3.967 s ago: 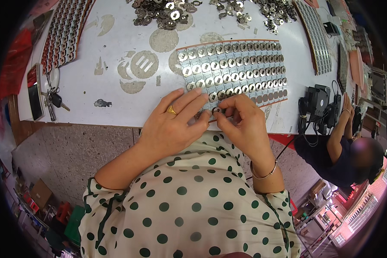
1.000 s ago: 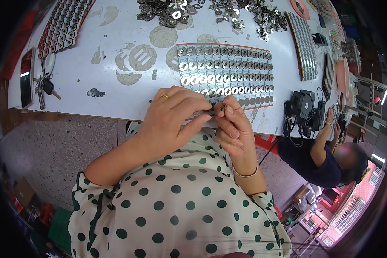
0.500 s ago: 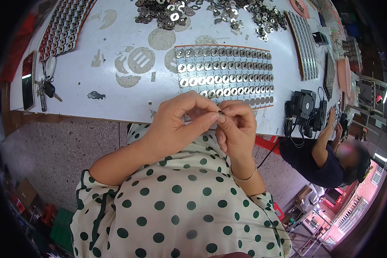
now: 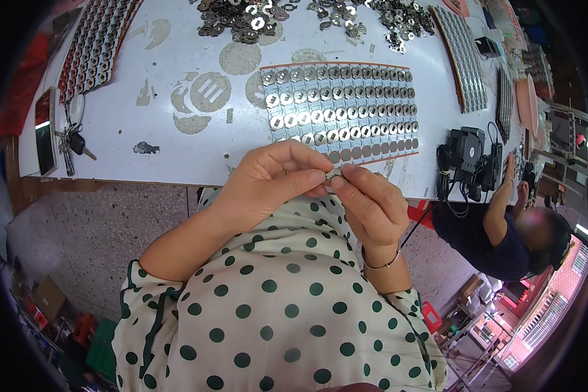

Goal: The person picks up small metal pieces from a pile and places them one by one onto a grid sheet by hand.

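Pinched between the fingertips of both hands, just beyond the table's near edge, is a small shiny metal piece point(image 4: 334, 173). Fingers hide much of it, so its full shape cannot be made out. My left hand point(image 4: 268, 179) grips it from the left with thumb and forefinger. From the other side, my right hand point(image 4: 374, 201) closes thumb and forefinger on it, the other fingers curled. Right behind the hands lies a flat panel point(image 4: 343, 105) with rows of round metal discs. Most discs have a central opening; those in the nearest row look plain and grey.
Heaps of loose metal parts point(image 4: 242, 23) lie at the back. Further disc panels stand left point(image 4: 97, 49) and right point(image 4: 460, 62). A phone point(image 4: 46, 134) and keys point(image 4: 77, 142) rest at left, a black device with cables point(image 4: 465, 153) at right. Another person point(image 4: 503, 228) works beyond it.
My right hand has turned and shifted slightly right and down, its fingers straighter, showing more of the metal piece. My left hand stays nearly in place. The whole view has shifted a little.
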### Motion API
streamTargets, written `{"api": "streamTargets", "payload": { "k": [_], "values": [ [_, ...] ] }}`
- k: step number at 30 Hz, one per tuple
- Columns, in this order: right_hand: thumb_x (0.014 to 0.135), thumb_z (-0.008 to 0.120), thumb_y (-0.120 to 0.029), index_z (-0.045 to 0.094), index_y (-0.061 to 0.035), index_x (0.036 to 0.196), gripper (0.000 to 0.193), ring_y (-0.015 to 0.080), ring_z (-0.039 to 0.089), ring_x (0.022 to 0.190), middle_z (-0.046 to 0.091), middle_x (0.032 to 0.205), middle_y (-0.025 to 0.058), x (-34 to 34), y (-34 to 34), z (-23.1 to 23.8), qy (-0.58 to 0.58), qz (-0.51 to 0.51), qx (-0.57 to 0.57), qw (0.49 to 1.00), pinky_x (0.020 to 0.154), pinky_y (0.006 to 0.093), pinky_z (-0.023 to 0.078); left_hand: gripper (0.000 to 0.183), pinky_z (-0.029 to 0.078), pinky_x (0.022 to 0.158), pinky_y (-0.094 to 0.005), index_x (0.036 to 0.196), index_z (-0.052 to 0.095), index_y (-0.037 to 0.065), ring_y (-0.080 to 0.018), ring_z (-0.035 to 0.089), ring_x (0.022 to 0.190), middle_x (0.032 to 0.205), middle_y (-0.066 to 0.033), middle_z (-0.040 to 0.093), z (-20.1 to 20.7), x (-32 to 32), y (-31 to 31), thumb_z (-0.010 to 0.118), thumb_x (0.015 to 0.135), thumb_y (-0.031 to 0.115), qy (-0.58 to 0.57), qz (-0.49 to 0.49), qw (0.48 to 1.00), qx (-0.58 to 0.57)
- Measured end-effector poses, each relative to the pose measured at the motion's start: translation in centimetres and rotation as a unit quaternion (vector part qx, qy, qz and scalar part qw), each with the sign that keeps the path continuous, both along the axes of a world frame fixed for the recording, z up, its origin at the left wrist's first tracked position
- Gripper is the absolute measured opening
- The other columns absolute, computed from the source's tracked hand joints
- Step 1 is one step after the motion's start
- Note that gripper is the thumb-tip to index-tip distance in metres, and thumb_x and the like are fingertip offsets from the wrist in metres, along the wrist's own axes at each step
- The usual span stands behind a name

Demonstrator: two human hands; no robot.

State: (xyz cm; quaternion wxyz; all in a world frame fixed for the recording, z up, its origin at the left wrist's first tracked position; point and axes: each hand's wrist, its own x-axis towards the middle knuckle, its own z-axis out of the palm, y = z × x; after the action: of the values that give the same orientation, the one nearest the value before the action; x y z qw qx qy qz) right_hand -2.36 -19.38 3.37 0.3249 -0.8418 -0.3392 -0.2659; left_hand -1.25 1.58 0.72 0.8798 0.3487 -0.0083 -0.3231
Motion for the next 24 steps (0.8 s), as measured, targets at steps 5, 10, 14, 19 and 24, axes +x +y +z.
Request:
{"api": "streamTargets", "payload": {
  "k": [5, 10, 14, 19, 24],
  "values": [
    [0.065, 0.079, -0.002, 0.076, 0.0005, 0.1, 0.035, 0.0158, 0.063, 0.064, 0.071, 0.112, 0.0158, 0.0, 0.0, 0.4, -0.008, 0.009, -0.019, 1.0, 0.051, 0.0245, 0.048, 0.016, 0.058, 0.089, -0.0289, 0.115, 0.068, -0.001, -0.0149, 0.07, 0.095, 0.106, -0.0098, 0.073, -0.2, 0.1, 0.2, 0.066, 0.099, 0.002, 0.062, -0.008, 0.997, -0.051],
    [0.067, 0.08, -0.003, 0.076, -0.0002, 0.099, 0.032, 0.0129, 0.057, 0.06, 0.071, 0.11, 0.014, 0.0, 0.0, 0.7, -0.008, 0.029, -0.056, 0.998, 0.049, 0.0225, 0.044, 0.013, 0.058, 0.088, -0.0303, 0.11, 0.07, 0.0, -0.0158, 0.07, 0.096, 0.106, -0.0108, 0.073, -0.7, -0.2, 0.3, 0.066, 0.098, 0.001, 0.091, -0.004, 0.994, -0.067],
    [0.068, 0.079, -0.003, 0.075, -0.0005, 0.097, 0.029, 0.0122, 0.057, 0.061, 0.071, 0.107, 0.012, 0.1, 0.2, 1.2, -0.023, 0.029, -0.086, 0.996, 0.048, 0.0219, 0.043, 0.014, 0.057, 0.092, -0.0325, 0.112, 0.069, 0.0, -0.0166, 0.069, 0.1, 0.109, -0.011, 0.072, -0.7, -0.6, 0.3, 0.064, 0.099, 0.001, 0.104, 0.0, 0.991, -0.084],
    [0.064, 0.076, -0.003, 0.076, 0.0018, 0.103, 0.039, 0.0122, 0.059, 0.063, 0.068, 0.108, 0.0139, 0.1, 0.3, 1.6, -0.047, 0.04, -0.145, 0.988, 0.05, 0.0228, 0.046, 0.016, 0.056, 0.094, -0.034, 0.115, 0.067, 0.0, -0.0165, 0.068, 0.104, 0.111, -0.0096, 0.07, -1.0, -1.1, 0.3, 0.06, 0.101, -0.001, 0.117, 0.027, 0.987, -0.106],
    [0.065, 0.074, -0.004, 0.075, 0.0031, 0.102, 0.038, 0.0126, 0.059, 0.062, 0.067, 0.105, 0.0139, 0.1, 0.4, 2.0, -0.038, 0.051, -0.15, 0.987, 0.049, 0.0229, 0.046, 0.014, 0.055, 0.095, -0.0344, 0.113, 0.066, 0.002, -0.0151, 0.068, 0.103, 0.112, -0.0085, 0.071, -0.7, -1.3, 0.0, 0.06, 0.101, 0.0, 0.122, 0.037, 0.989, -0.069]
  ]
}}
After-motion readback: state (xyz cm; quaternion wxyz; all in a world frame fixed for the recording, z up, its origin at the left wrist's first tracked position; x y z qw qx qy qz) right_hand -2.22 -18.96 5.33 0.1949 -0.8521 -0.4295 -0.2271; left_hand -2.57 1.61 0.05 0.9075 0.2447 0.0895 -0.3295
